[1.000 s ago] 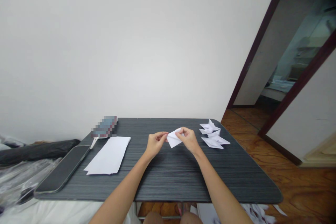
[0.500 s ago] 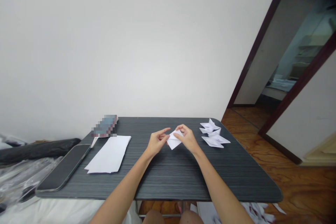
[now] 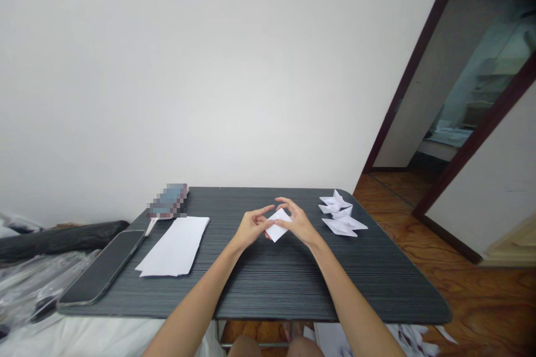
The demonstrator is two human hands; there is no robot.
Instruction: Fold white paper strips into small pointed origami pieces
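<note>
Between my hands is a small folded white paper (image 3: 276,232), shaped like a diamond with one corner toward me. My left hand (image 3: 252,227) grips its left side, thumb on top and index finger stretched past the edge. On the right side, my right hand (image 3: 298,223) pinches the paper with the thumb on its face, the index finger raised and curved. The paper is above the middle of the dark table (image 3: 268,290). Several folded white paper pieces (image 3: 341,215) with pointed tips lie to the right of my hands.
A stack of white paper sheets (image 3: 176,246) lies at left, beside a large black phone-like slab (image 3: 103,268) at the table's edge. Behind them is a blurred-out object (image 3: 170,201). White paper scraps (image 3: 412,340) are below the table at right. A wall rises behind the table.
My left thumb has come onto the paper's left side. The right fingers have lifted and spread from its upper edge, showing more of the diamond.
</note>
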